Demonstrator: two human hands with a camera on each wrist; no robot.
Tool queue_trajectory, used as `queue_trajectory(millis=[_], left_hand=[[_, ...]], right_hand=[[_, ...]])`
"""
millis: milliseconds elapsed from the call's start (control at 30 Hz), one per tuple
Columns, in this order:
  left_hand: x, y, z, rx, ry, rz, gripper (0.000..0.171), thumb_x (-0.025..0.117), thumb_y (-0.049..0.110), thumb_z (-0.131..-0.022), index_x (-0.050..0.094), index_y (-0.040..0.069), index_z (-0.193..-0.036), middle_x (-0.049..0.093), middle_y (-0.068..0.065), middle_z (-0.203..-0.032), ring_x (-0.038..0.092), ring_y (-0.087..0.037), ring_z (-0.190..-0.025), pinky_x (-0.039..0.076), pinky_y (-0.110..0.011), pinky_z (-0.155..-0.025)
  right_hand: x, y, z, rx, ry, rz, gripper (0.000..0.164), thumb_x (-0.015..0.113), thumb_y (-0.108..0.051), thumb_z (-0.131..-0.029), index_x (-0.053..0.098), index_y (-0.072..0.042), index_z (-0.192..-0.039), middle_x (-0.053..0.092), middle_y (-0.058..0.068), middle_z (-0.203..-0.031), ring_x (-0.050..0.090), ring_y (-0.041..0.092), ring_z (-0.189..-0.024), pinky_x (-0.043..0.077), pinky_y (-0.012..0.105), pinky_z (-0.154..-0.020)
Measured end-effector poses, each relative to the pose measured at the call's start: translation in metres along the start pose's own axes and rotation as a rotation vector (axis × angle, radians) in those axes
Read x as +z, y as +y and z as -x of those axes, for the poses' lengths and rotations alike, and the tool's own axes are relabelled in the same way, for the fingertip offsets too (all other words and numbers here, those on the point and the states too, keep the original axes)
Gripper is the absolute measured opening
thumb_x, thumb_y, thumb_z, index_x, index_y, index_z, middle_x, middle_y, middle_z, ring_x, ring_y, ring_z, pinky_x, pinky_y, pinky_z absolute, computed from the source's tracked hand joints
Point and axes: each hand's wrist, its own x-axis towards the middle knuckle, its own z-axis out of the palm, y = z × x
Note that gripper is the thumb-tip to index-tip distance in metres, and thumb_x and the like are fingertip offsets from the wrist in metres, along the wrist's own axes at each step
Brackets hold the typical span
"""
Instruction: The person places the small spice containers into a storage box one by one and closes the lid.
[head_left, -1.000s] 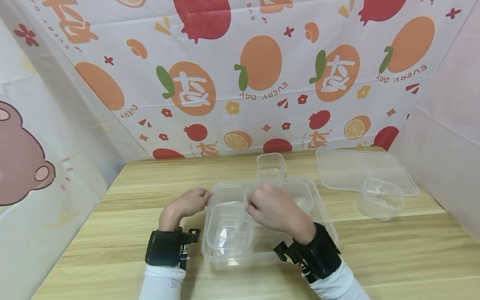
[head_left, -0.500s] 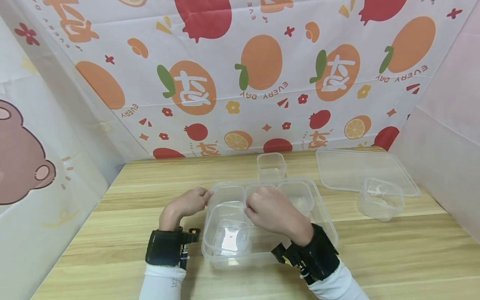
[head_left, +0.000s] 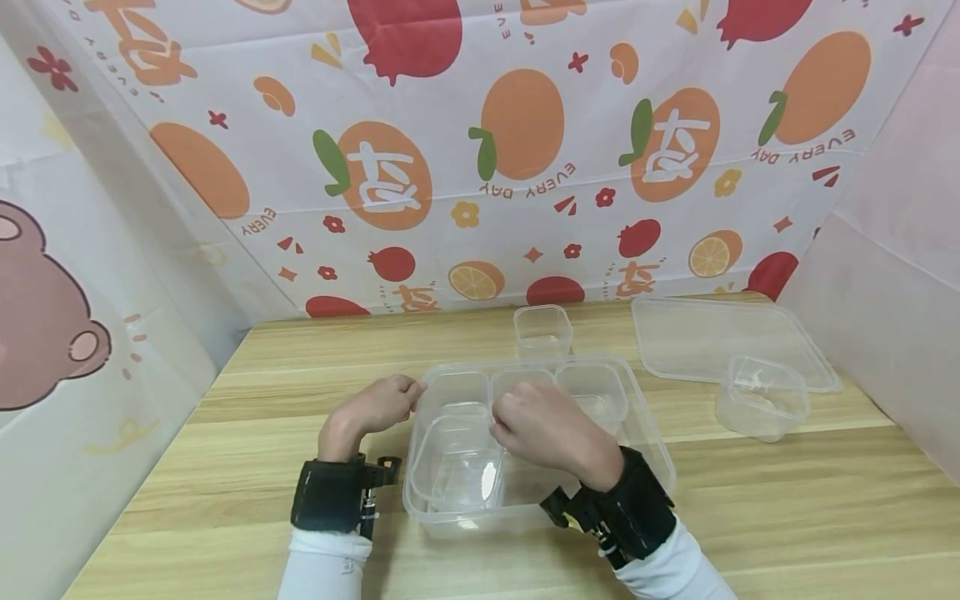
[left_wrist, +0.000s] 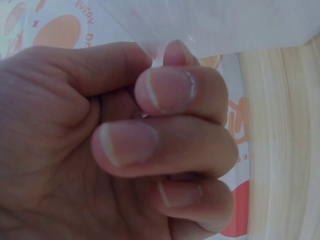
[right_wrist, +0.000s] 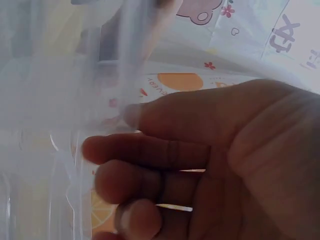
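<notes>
A large clear plastic box (head_left: 517, 515) stands in the middle of the table. My left hand (head_left: 381, 403) pinches the rim at its left side; the left wrist view has thumb and forefinger at the translucent edge. Inside, at the left front, a small clear plastic container (head_left: 456, 475) is tilted. My right hand (head_left: 549, 427) grips this container by its right rim, thumb on one side and fingers curled on the other. Along the box's back wall sit a left container (head_left: 452, 385), a middle container (head_left: 522, 377) and a right container (head_left: 592, 385), the middle one partly hidden by my right hand.
Behind the box stands another small clear container (head_left: 543, 327). A flat clear lid (head_left: 697, 333) lies at the back right, with a small container (head_left: 762, 404) overlapping its front edge. A printed fruit cloth (head_left: 465, 167) hangs along the table's back edge (head_left: 285, 327).
The small container in my right hand has shifted and changed its tilt inside the large box, its glare moving. My left hand stays at the box's rim.
</notes>
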Motion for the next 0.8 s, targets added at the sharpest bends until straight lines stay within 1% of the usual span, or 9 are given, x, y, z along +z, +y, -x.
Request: queue_trajectory(millis=[100,267,400,567,700,800], left_hand=[[-0.0003,0.0002,0.0002,-0.002,-0.001,-0.001,0.034,0.036,0.021,-0.112,0.058,-0.005,-0.109,0.054,-0.012,-0.095,0.053,-0.029,-0.091,0.043,-0.044,-0.078],[-0.0003,0.0003,0.0005,0.001,-0.001,-0.002,0.034,0.036,0.021,-0.112,0.058,-0.005,-0.111,0.055,-0.012,-0.097,0.054,-0.030,-0.093,0.043,-0.045,-0.080],[0.0002,-0.0001,0.0007,-0.001,-0.002,0.001,0.034,0.036,0.021,-0.112,0.058,-0.005,-0.108,0.055,-0.012,-0.096,0.053,-0.029,-0.091,0.042,-0.044,-0.078],[0.0009,-0.0004,0.0011,-0.002,0.000,-0.005,0.034,0.036,0.021,-0.112,0.058,-0.004,-0.105,0.053,-0.011,-0.092,0.051,-0.026,-0.087,0.040,-0.040,-0.073],[0.0015,-0.0006,0.0009,0.001,0.002,-0.004,0.034,0.035,0.021,-0.112,0.057,-0.002,-0.100,0.050,-0.009,-0.087,0.048,-0.024,-0.081,0.037,-0.037,-0.069],[0.0017,-0.0001,0.0013,-0.002,0.004,-0.005,0.034,0.035,0.022,-0.112,0.056,-0.002,-0.099,0.050,-0.009,-0.087,0.048,-0.024,-0.081,0.036,-0.036,-0.069]], right_hand=[[-0.0001,-0.0001,0.0005,0.012,-0.030,-0.011,0.038,0.065,-0.001,-0.091,0.049,-0.013,-0.059,0.026,-0.009,-0.057,0.028,0.006,-0.053,0.025,0.020,-0.051],[-0.0002,0.0004,0.0007,0.018,-0.054,-0.025,0.038,0.064,-0.001,-0.092,0.049,-0.013,-0.060,0.027,-0.009,-0.058,0.029,0.006,-0.054,0.025,0.020,-0.052],[0.0002,0.0005,0.0014,0.014,-0.062,-0.031,0.037,0.063,-0.001,-0.093,0.049,-0.013,-0.060,0.028,-0.009,-0.058,0.029,0.006,-0.054,0.025,0.020,-0.051],[0.0016,0.0002,0.0021,0.030,-0.082,-0.017,0.034,0.063,-0.002,-0.094,0.052,-0.012,-0.063,0.031,-0.008,-0.059,0.032,0.007,-0.054,0.026,0.021,-0.051],[0.0026,-0.0001,0.0021,0.046,-0.098,-0.020,0.035,0.063,-0.002,-0.094,0.052,-0.013,-0.063,0.031,-0.008,-0.059,0.032,0.007,-0.054,0.026,0.021,-0.050],[0.0025,0.0004,0.0028,0.053,-0.110,-0.016,0.036,0.063,-0.002,-0.094,0.050,-0.013,-0.062,0.032,-0.008,-0.059,0.033,0.007,-0.054,0.026,0.021,-0.050]])
